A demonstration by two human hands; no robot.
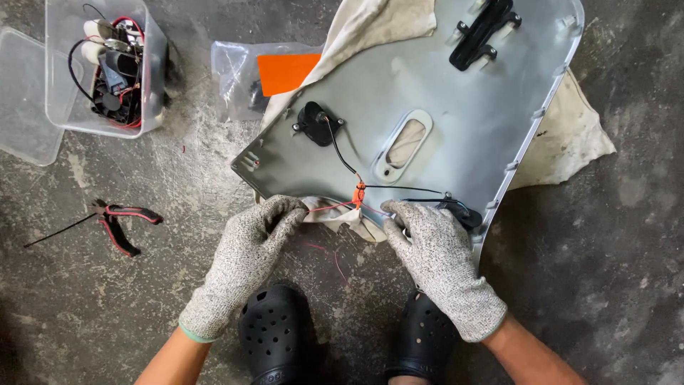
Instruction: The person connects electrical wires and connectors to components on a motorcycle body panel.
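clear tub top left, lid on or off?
Off. The clear tub stands open-topped with wires and parts showing inside; what looks like its lid lies flat on the floor beside it.

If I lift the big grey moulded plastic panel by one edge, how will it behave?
The big grey moulded plastic panel is thin and broad, so it is probably light and may flex somewhat. Its glossy face looks slippery. The thin red and black wires fixed on it would likely dangle and could snag.
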